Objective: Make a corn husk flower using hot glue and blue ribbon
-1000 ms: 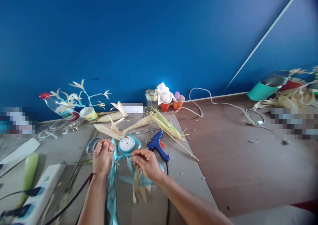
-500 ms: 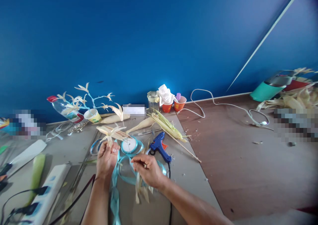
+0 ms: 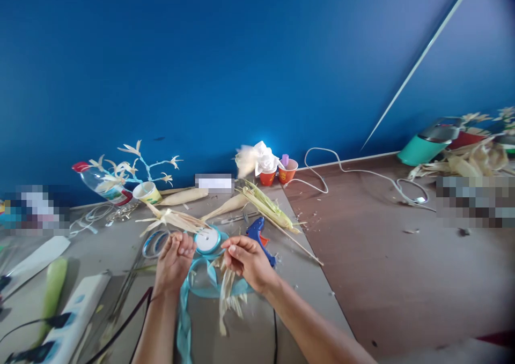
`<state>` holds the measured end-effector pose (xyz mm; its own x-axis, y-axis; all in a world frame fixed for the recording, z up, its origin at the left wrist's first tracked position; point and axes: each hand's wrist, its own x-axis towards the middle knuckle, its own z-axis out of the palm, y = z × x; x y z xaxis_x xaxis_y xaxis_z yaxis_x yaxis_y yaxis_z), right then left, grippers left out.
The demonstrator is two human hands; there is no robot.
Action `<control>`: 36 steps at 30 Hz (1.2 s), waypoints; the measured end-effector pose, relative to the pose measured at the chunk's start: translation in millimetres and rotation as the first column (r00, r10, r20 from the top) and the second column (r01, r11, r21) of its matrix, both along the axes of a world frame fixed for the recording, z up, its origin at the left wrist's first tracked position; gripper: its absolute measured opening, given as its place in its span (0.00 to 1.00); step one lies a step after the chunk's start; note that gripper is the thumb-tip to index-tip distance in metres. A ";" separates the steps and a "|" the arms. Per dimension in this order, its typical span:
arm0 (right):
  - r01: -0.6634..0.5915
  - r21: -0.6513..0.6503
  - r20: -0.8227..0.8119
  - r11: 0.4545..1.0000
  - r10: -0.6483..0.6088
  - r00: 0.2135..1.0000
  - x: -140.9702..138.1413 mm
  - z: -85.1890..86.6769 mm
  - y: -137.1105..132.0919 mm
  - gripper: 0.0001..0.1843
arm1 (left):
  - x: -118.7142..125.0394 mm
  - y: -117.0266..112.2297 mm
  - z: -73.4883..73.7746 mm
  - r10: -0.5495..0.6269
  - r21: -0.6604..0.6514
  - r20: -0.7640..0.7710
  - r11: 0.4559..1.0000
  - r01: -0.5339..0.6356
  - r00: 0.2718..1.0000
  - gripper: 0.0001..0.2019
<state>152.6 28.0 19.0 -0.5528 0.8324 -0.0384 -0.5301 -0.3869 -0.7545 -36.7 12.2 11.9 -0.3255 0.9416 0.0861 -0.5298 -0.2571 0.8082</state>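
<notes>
My left hand (image 3: 174, 261) is closed in a pinch over a light blue ribbon (image 3: 185, 321) that runs down toward me. My right hand (image 3: 248, 260) is closed on a bunch of dry corn husk strips (image 3: 227, 297) that hang below the fingers. Between and just beyond the hands lies a ribbon spool (image 3: 207, 240) with a white centre. A blue glue gun (image 3: 260, 237) lies right behind my right hand. More dried husk pieces (image 3: 174, 219) lie beyond my left hand.
A corn cob in green husk (image 3: 266, 205) lies behind the glue gun. Orange cups (image 3: 277, 173) with white tissue stand at the blue wall. A bottle with a husk-flower branch (image 3: 105, 184) and a yellow cup (image 3: 147, 192) stand at left. A white power strip (image 3: 66, 321) lies near left.
My right hand rose a little and pulled the husk bunch up with it. My left hand shifted slightly right at the ribbon. The view swayed a little.
</notes>
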 end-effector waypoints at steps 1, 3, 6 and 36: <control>-0.024 -0.053 -0.050 0.998 0.022 0.999 0.5 0.1 3.6 0.14 | 1.3 -0.4 0.4 -0.008 -0.009 -0.007 1.000 0.008 1.000 0.10; -0.033 -0.099 -0.077 0.995 0.026 0.997 -0.2 -1.4 6.7 0.14 | 4.0 -0.9 0.5 -0.030 -0.023 -0.016 0.999 0.030 0.999 0.11; -0.021 -0.080 -0.013 0.997 0.020 1.000 -4.1 -5.9 4.1 0.13 | 7.5 -0.9 -0.7 -0.067 -0.049 -0.040 0.997 0.065 0.997 0.11; -0.504 0.055 0.328 0.862 0.461 0.825 -11.2 -9.8 -13.9 0.16 | 42.5 -14.5 20.7 -0.188 -0.152 0.152 0.966 0.210 0.971 0.12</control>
